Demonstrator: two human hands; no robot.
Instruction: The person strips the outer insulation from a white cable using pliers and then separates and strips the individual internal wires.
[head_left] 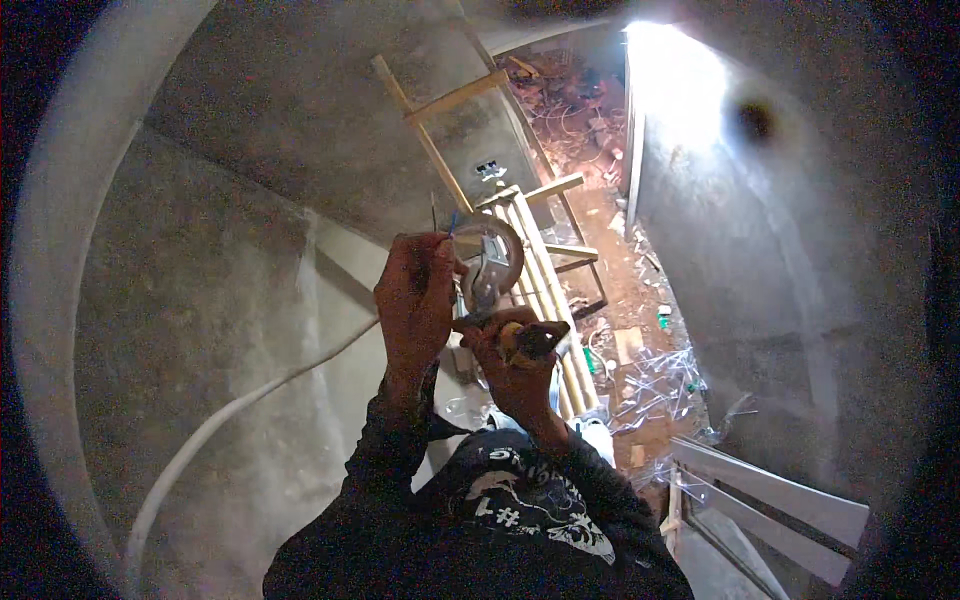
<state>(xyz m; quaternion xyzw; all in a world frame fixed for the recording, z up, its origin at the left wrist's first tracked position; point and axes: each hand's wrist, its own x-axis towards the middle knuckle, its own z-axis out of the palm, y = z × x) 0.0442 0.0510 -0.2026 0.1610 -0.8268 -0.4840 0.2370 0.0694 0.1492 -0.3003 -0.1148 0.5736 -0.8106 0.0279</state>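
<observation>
My left hand (415, 290) is raised in front of me, fingers pinched around thin wires (453, 222), one bluish and one dark, that stick up past the fingertips. Just below and right of it, my right hand (512, 365) is closed on a tool with a yellowish and dark handle (530, 342); its exact kind is unclear. Between and beyond the hands is a round, partly see-through fitting (507, 255) with a pale metal bracket (490, 262) across it. It sits close to my fingers, but what supports it cannot be made out.
A wooden ladder-like frame (430, 140) leans against the grey plastered wall below, beside long wooden poles (545, 290). A white hose or conduit (240, 400) curves along the left. Plastic scraps (655, 395) litter the earthy floor; pale boards (770, 490) lie lower right. Bright light enters through an opening (675, 80).
</observation>
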